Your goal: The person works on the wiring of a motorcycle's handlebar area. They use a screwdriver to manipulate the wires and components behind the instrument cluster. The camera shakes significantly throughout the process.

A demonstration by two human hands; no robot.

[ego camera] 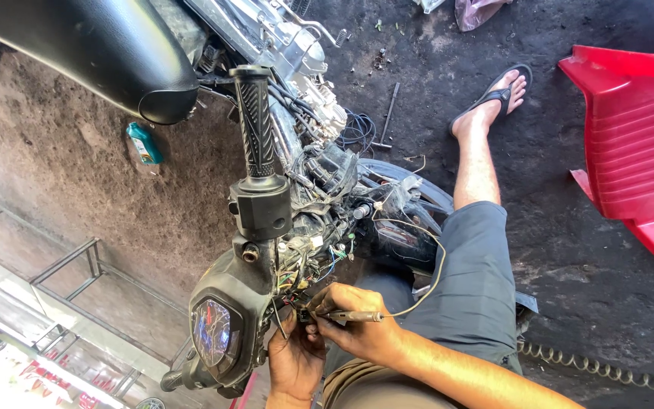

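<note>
Right hand (357, 329) closest to the lens, fingers curled tight round a slim metal probe (353, 316), held like a pen with the tip aimed left into the wiring. Left hand (295, 362) just below and left of it, fingers bent in and pinching at the wires (297, 291), though exactly which strand it has can't be told. Both hands touching, right at the back of the dash (221, 322).

Best bet for this bit: steady the bundle with the left, brace the right against it, touch only one bare end at a time. Thin strands, easy to slip across two.

Wires look like a messy knot of red, green, yellow and white, thin and plasticky. Pale lead (429, 261) loops up and away from the probe's rear end, to the right of the hands. Dash is grey moulded plastic with a glossy bluish screen, left of the hands. Straight above the hands, a boxy black switch block (261, 206) and a ribbed rubber grip (255, 125). Further up, bare engine metal and a smooth black seat (100, 45). Small teal bottle (144, 144) on the dirt up left. Grey shorts and a sandalled foot (493, 95) off to the right, red plastic chair (633, 144) past that. Ground all dark and oily.
</note>
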